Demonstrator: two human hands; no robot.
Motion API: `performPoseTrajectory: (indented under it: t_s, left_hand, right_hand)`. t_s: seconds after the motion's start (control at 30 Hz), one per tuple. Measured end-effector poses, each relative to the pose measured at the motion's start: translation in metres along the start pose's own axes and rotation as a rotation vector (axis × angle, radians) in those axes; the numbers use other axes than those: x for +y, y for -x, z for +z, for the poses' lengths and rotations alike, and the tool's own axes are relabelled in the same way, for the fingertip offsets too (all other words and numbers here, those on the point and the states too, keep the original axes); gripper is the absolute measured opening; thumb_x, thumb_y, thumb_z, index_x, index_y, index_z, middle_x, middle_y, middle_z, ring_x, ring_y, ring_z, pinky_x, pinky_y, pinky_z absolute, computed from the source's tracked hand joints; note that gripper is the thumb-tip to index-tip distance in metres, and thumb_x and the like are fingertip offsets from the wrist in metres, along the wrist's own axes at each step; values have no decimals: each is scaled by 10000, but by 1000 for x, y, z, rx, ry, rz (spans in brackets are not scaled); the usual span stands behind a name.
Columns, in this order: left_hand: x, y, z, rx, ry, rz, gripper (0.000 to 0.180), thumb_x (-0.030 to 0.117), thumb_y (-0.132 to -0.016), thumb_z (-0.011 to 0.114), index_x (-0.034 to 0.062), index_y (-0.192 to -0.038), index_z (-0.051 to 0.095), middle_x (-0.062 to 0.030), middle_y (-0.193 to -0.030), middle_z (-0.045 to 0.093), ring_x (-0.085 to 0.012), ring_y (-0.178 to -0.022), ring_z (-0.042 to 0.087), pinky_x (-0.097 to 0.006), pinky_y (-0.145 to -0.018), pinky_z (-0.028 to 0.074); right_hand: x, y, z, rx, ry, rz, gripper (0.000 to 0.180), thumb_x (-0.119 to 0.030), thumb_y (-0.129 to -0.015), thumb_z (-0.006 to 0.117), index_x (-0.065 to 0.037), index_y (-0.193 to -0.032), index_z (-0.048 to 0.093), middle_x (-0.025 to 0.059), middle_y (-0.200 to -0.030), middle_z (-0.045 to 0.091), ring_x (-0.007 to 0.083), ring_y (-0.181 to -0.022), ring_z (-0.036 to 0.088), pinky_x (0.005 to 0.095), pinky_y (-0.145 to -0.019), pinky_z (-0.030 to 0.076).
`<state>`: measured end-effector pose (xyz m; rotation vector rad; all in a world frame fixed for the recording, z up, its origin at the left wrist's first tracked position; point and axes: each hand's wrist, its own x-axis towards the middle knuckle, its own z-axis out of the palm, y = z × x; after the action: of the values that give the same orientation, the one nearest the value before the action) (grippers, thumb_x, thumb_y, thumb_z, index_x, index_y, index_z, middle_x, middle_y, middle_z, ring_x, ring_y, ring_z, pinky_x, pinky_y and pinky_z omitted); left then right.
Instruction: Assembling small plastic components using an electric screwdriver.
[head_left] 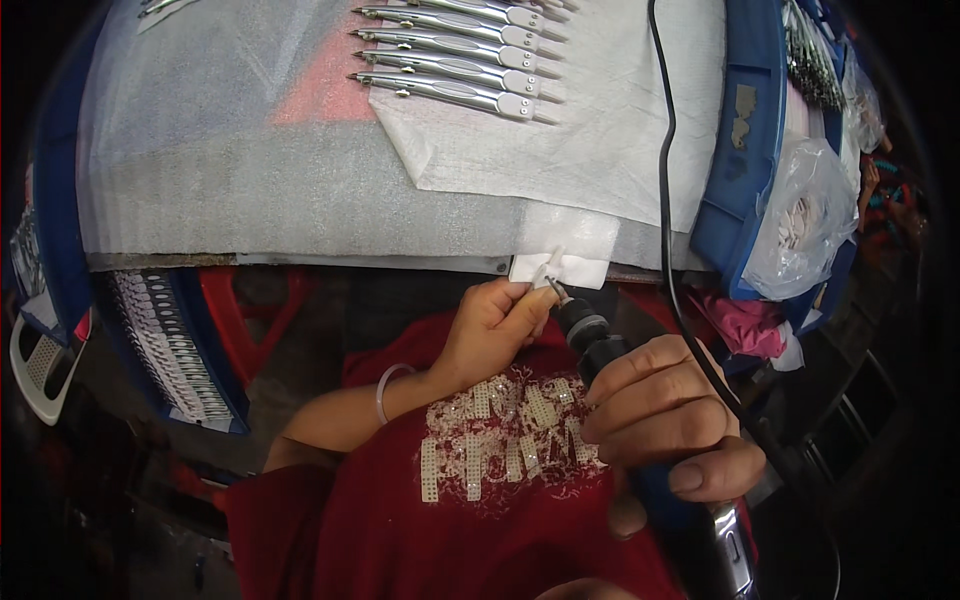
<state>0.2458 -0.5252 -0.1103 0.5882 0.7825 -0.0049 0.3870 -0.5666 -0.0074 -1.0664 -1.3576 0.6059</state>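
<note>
My left hand [492, 326] is at the table's near edge, its thumb and fingers pinching a small white plastic part [548, 270]. Beneath that part lies a white pad [590, 272]. My right hand [668, 412] is wrapped round a powered screwdriver [600, 345] with a black front end and a blue body. The tool slants up to the left, and its thin bit meets the white part beside my left fingertips; whether it sits on a screw is too small to tell. Further back, several silver drawing compasses [445, 92] with white heads lie side by side.
White cloth [590, 160] and grey foam sheet [250, 215] cover the table. A black cable [668, 150] runs down across the right side. Blue bins [745, 140] stand at the right, with a plastic bag [805, 215]. Another blue bin of parts [175, 345] is at the lower left.
</note>
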Motion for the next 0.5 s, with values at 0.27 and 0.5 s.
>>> performPoseTrajectory:
  t_s: [0.27, 0.5]
  left_hand:
    - [-1, 0, -2, 14, -41, 12, 265, 172, -945, 558, -15, -772, 631, 33, -599, 528, -19, -550, 443, -199, -484, 357]
    - [-2, 0, -7, -45, -73, -40, 195, 147, -959, 532, 2, -985, 659, 48, -701, 567, -6, -603, 458, -155, -526, 350]
  right_hand:
    - [4, -6, 0, -56, -55, 26, 483, -301, -776, 758, -92, -1032, 405, 76, -727, 614, 199, -604, 649, 301, -553, 540]
    - [10, -11, 11, 85, -235, -17, 334, -102, -665, 792, -19, -838, 519, 121, -626, 581, 231, -526, 605, 315, -470, 504]
